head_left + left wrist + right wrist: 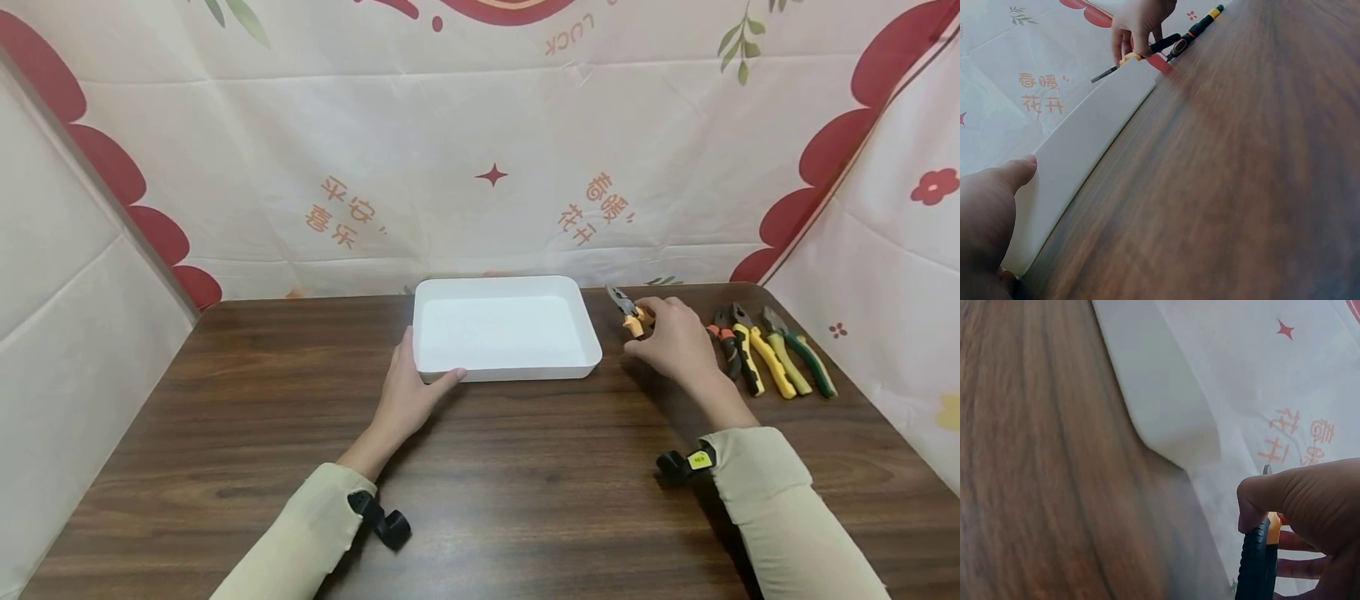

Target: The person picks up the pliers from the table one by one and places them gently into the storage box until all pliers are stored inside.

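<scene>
A white rectangular tray (pixel 506 373) lies on the table, its floor bare. At its front left corner my left hand (pixel 408 392) holds it, the thumb against the front wall and the fingers along the left side. My right hand (pixel 675 342) grips a pair of pliers (pixel 633 323) with orange and black handles, just right of the tray; their metal nose points away to the upper left. In the right wrist view the thumb presses on the black part of the pliers' handle (pixel 1259 559). The fingers behind are partly hidden.
Several more pliers (pixel 780 354) with red, yellow and green handles lie in a row to the right of my right hand. The brown wooden table (pixel 510 500) meets a printed white cloth (pixel 480 125) at the back, and cloth also hangs at both sides.
</scene>
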A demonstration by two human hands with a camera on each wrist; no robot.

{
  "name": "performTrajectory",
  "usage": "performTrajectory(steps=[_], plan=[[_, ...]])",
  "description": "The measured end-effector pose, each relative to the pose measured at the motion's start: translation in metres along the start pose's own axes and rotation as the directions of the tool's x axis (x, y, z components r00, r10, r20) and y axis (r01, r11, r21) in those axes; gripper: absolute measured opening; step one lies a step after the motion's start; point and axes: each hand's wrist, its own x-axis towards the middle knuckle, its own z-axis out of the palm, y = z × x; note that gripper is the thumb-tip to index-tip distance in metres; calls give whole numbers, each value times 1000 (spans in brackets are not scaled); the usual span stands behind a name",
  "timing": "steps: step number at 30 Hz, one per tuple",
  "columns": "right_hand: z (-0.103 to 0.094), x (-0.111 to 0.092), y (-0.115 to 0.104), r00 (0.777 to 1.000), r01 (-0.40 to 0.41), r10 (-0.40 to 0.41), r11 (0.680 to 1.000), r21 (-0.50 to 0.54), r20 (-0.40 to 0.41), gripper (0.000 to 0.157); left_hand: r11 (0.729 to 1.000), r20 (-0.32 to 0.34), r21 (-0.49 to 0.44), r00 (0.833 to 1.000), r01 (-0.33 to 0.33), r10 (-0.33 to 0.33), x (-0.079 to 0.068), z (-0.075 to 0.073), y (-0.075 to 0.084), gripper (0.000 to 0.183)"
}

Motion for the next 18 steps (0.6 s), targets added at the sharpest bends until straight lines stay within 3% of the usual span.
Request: performTrajectory(steps=[18], plan=[[-32, 5, -39, 995, 89, -85, 993, 78, -50, 68, 1000, -18, -21, 1000, 2, -2, -2, 0, 2, 116]])
